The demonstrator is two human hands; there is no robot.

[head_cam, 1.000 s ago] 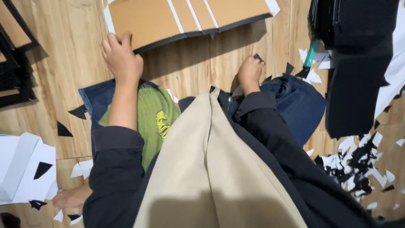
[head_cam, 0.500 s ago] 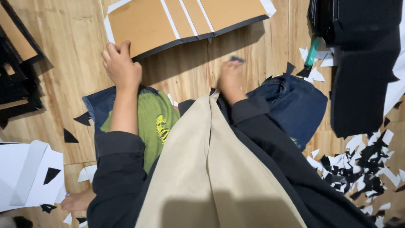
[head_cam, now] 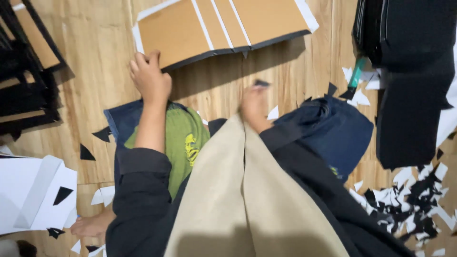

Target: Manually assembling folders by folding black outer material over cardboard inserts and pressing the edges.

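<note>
Moved right hand (head_cam: 254, 107), pinching black scrap (head_cam: 261, 83), nearer the body; left hand (head_cam: 150, 76) gripping cardboard panel (head_cam: 190, 31) edge — keep pinned flat on floor (head_cam: 95, 43).

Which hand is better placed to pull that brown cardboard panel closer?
Probably the left. The left hand already rests on the near corner of the brown cardboard panel, fingers over its dark edge. The right hand is off the panel, down on the wooden floor, pinching a small dark scrap.
</note>
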